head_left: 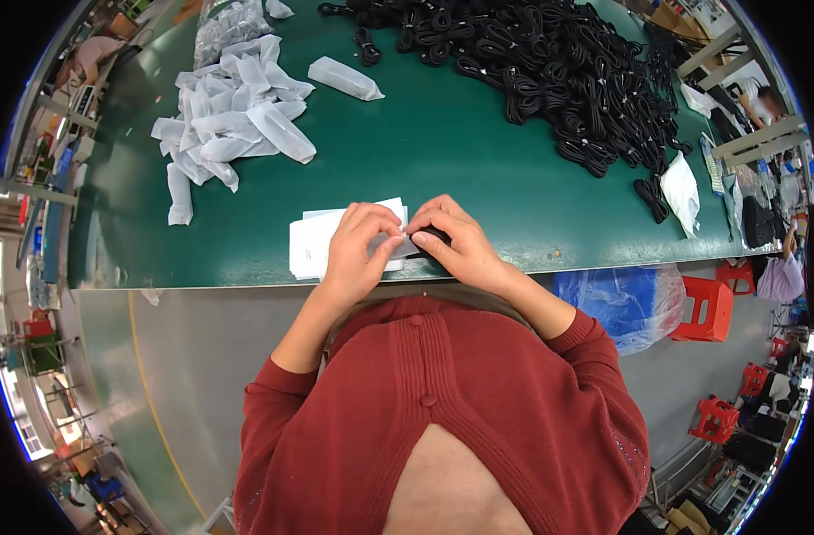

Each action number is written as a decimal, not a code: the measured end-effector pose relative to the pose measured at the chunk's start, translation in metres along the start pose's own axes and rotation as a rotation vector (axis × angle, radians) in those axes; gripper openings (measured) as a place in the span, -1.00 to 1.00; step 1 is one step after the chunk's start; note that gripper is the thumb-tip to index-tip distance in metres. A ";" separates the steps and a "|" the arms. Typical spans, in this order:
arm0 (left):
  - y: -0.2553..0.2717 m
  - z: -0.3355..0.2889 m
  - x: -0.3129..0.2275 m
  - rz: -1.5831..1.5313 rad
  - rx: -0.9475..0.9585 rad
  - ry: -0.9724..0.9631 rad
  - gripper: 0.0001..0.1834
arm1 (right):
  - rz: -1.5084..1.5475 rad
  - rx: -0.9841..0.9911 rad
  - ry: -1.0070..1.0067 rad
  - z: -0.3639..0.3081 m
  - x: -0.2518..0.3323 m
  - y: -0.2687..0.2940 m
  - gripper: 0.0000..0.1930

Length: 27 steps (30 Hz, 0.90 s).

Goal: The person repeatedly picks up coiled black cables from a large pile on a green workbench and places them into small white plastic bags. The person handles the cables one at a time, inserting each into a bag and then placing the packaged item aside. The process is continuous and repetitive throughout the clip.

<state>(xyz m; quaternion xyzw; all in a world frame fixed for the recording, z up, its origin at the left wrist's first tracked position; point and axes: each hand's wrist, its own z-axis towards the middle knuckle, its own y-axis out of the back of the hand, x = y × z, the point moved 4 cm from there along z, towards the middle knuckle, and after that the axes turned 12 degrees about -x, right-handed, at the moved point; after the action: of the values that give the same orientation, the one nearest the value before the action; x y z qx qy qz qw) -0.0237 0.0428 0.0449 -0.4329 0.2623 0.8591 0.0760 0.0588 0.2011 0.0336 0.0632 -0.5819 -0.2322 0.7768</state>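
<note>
My left hand (358, 248) and my right hand (456, 241) meet at the near edge of the green table (443, 152). Together they pinch a small clear plastic bag (402, 242) with a black coiled cable (432, 235) partly inside it. My right hand's fingers cover most of the cable. Beneath my left hand lies a flat stack of empty white bags (311, 245).
A heap of filled white bags (233, 116) lies at the table's far left, with one single filled bag (345, 78) apart. A large pile of black coiled cables (550, 62) covers the far right. Red stools (706, 308) and a blue plastic sack (621, 299) stand at right.
</note>
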 end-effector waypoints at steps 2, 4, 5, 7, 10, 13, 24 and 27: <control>0.005 0.009 0.003 -0.062 -0.031 0.077 -0.93 | 0.234 -0.097 -0.018 0.003 0.003 -0.003 -0.71; 0.014 0.025 0.011 -0.357 -0.095 0.262 -0.93 | 0.374 -0.140 -0.020 0.008 0.006 0.003 -0.62; 0.019 0.033 0.019 -0.504 -0.127 0.356 -0.92 | 0.277 -0.205 0.067 0.014 0.004 0.012 -0.62; 0.043 0.055 0.051 -0.883 -0.152 0.585 -0.85 | -0.163 -0.350 0.208 0.030 0.008 0.043 -0.62; 0.081 0.089 0.052 -0.518 -0.457 0.300 -0.80 | -0.631 -0.647 0.115 0.060 -0.025 0.089 -0.64; 0.080 0.095 0.021 -0.029 -0.630 -0.027 -0.80 | -1.001 -0.594 0.084 0.082 -0.081 0.122 -0.59; -0.001 -0.017 0.019 0.257 0.130 -0.081 -0.84 | -1.257 -0.612 -0.096 0.101 -0.115 0.127 -0.52; -0.005 -0.019 0.024 0.239 0.075 -0.076 -0.88 | -1.252 -0.622 0.003 0.099 -0.115 0.131 -0.66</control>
<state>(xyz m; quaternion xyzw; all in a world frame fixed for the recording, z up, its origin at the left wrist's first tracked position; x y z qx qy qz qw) -0.0234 0.0350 0.0152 -0.3624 0.3409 0.8675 -0.0011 -0.0209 0.3836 0.0124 0.1616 -0.3416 -0.7919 0.4796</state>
